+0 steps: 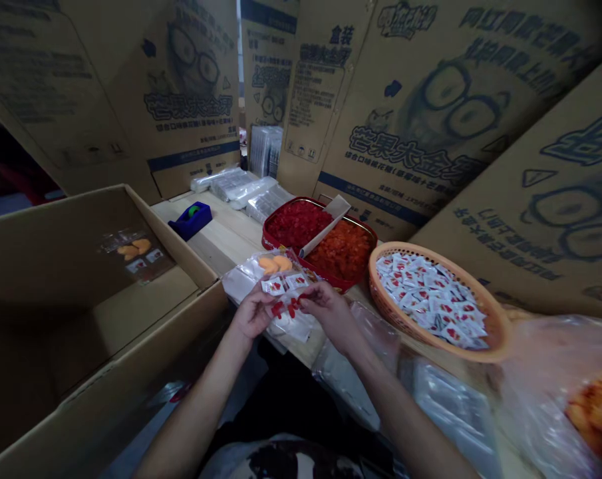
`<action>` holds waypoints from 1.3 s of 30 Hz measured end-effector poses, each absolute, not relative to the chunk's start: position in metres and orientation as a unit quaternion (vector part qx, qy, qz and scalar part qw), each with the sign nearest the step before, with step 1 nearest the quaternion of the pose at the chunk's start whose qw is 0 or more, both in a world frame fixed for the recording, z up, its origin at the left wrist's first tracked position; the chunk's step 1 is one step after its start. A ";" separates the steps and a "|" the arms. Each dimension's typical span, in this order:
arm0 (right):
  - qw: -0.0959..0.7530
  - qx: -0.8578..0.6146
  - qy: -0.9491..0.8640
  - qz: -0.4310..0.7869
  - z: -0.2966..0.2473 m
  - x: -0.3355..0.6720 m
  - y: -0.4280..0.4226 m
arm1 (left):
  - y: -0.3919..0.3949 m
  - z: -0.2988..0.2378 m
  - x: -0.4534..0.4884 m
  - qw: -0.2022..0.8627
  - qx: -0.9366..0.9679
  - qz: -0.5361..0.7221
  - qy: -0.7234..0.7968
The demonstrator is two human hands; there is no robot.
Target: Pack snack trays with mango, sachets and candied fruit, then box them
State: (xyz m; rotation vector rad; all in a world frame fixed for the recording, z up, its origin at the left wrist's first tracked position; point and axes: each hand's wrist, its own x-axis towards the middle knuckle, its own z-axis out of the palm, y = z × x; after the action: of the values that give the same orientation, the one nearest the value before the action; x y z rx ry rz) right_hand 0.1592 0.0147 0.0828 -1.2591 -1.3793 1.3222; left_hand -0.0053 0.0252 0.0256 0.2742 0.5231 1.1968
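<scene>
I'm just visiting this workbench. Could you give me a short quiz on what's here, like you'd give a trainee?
1. What fills the woven orange basket?
2. True or false: the red-rimmed tray holds red pieces and orange pieces side by side.
3. Which is nearer the open cardboard box: the left hand or the right hand?

Key: 1. Small white sachets with red markings. 2. True. 3. The left hand.

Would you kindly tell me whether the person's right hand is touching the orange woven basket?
Apart: the head view shows a clear gap between the right hand and the rim of the orange woven basket.
</scene>
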 end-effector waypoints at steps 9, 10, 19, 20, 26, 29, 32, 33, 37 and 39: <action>0.343 -0.485 -0.712 0.374 0.075 0.164 0.016 | 0.027 0.020 -0.010 0.778 0.139 0.560 0.249; 0.330 -0.471 -0.738 0.351 0.074 0.162 0.015 | 0.027 0.019 -0.010 0.778 0.142 0.560 0.246; 0.201 -0.456 -0.839 0.219 0.080 0.151 0.012 | 0.023 0.025 -0.009 0.779 0.138 0.556 0.254; 0.224 -0.452 -0.830 0.239 0.080 0.154 0.013 | 0.023 0.025 -0.010 0.778 0.139 0.557 0.254; 0.281 -0.477 -0.790 0.265 0.077 0.185 0.026 | 0.023 0.027 -0.013 0.775 0.118 0.562 0.265; 0.259 -0.478 -0.803 0.244 0.070 0.190 0.029 | 0.024 0.028 -0.011 0.772 0.123 0.562 0.271; 0.246 -0.481 -0.803 0.250 0.066 0.189 0.027 | 0.023 0.030 -0.009 0.771 0.126 0.560 0.274; 0.242 -0.482 -0.800 0.262 0.067 0.189 0.026 | 0.022 0.030 -0.008 0.772 0.125 0.560 0.275; 0.276 -0.498 -0.771 0.285 0.078 0.198 0.030 | 0.021 0.030 -0.010 0.769 0.115 0.562 0.281; 0.315 -0.538 -0.743 0.243 0.083 0.205 0.040 | 0.021 0.029 -0.012 0.767 0.112 0.564 0.283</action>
State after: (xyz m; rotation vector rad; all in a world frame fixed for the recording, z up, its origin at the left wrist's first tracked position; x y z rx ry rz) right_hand 0.2055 0.0401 0.0831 -1.4163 -1.9586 0.6406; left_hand -0.0119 0.0212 0.0293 0.2439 0.6141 1.2255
